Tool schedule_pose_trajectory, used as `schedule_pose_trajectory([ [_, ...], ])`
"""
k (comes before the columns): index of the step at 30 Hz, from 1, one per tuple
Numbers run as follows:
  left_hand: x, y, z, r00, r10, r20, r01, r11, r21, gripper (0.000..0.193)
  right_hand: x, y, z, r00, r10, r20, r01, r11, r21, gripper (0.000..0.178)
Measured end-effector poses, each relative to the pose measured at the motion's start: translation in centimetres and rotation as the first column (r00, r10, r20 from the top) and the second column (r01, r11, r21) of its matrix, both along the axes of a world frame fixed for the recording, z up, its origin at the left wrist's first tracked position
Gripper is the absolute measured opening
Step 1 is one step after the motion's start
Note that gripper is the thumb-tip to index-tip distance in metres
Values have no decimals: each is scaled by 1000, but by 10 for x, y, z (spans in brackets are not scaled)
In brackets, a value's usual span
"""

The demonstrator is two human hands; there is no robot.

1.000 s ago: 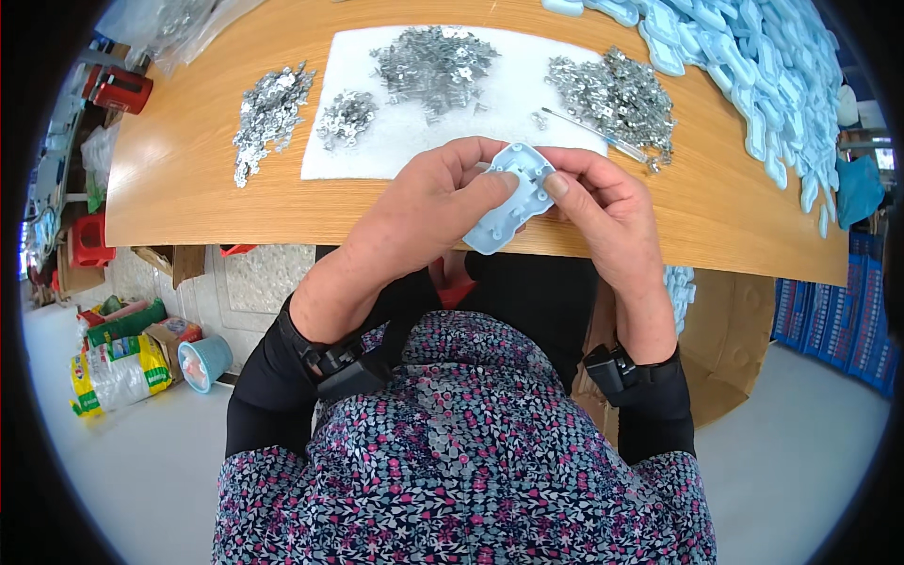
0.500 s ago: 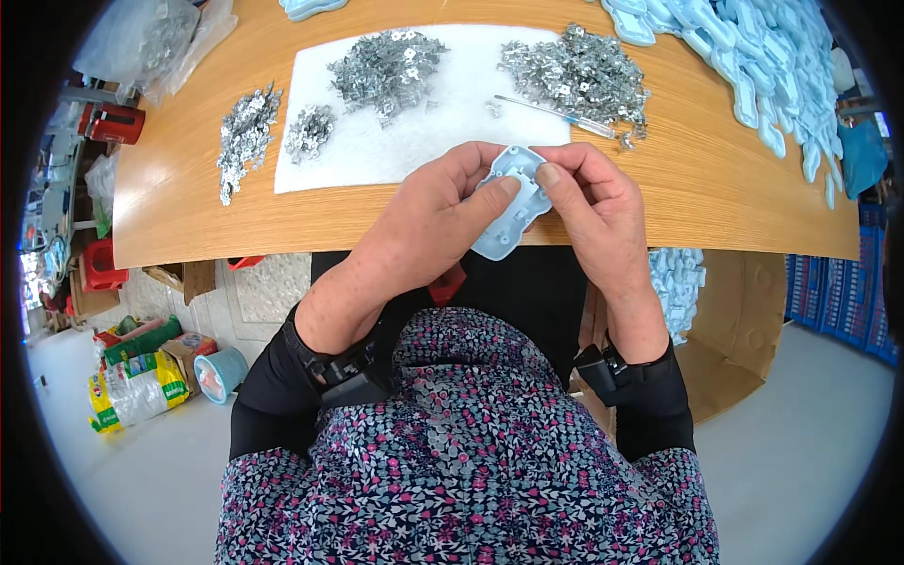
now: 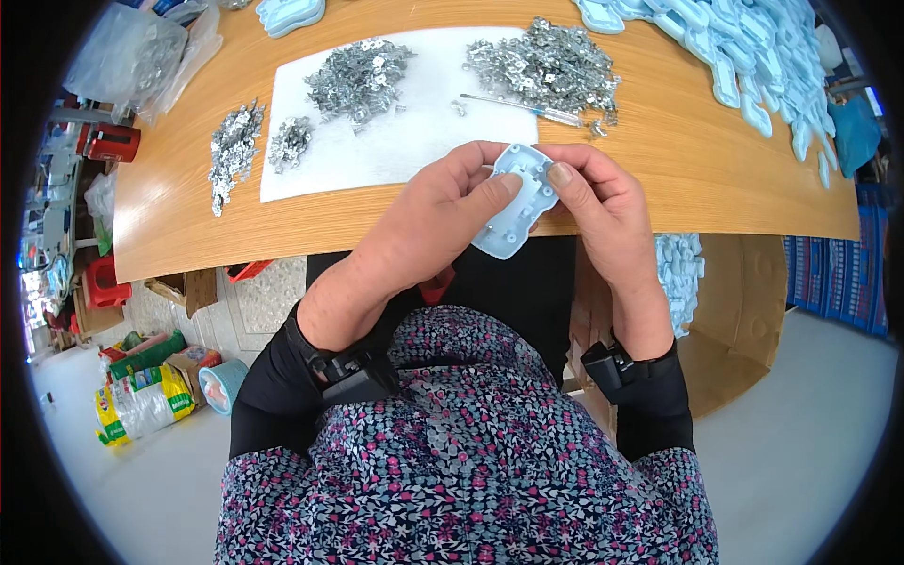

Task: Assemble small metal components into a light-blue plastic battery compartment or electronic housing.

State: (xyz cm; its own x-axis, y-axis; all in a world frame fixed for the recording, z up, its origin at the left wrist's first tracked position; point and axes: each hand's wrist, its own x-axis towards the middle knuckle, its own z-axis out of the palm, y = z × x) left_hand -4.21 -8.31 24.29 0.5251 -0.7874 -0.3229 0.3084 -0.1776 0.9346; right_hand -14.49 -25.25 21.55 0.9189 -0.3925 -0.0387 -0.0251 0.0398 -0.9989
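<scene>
Both hands hold a light blue plastic housing half (image 3: 509, 222) just past the table's near edge, its hollow inner side with small round posts turned up. My left hand (image 3: 435, 212) is closed on its left side, the thumb pressing inside the shell and the fingers hidden beneath. My right hand (image 3: 603, 202) grips the upper right edge between thumb and fingers. Whether a small metal part sits under the thumbs I cannot tell. Beyond the hands, a white foam sheet (image 3: 428, 141) carries a heap of small metal clips (image 3: 358, 80) and a smaller heap (image 3: 290, 143).
Another clip heap (image 3: 546, 66) lies at the sheet's right, beside a thin screwdriver (image 3: 527, 111); more clips (image 3: 235, 151) lie left. Blue housings (image 3: 744, 56) pile up far right. A cardboard box (image 3: 730, 320) with blue parts stands below the table's right side. Plastic bags (image 3: 132, 56) sit far left.
The view has shifted slightly, so the table's heaps appear further left. The housing has turned a little in my hands, and my right thumb has moved slightly outward along its edge.
</scene>
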Motion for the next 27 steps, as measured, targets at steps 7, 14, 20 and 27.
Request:
schedule_pose_trajectory([
  [7,-9,-17,6,983,-40,-177,38,999,-15,40,-34,-28,15,994,-97,-58,99,995,32,24],
  [14,-2,2,7,999,-18,-29,19,999,44,39,-140,-105,-8,924,-348,-159,333,936,-114,27],
  [20,11,27,9,999,11,46,-12,1000,28,33,-256,-172,-32,679,-669,-302,380,672,-636,33],
  [27,29,46,-16,996,-19,85,18,1000,12,29,-123,-134,25,852,-524,24,365,559,-745,18],
])
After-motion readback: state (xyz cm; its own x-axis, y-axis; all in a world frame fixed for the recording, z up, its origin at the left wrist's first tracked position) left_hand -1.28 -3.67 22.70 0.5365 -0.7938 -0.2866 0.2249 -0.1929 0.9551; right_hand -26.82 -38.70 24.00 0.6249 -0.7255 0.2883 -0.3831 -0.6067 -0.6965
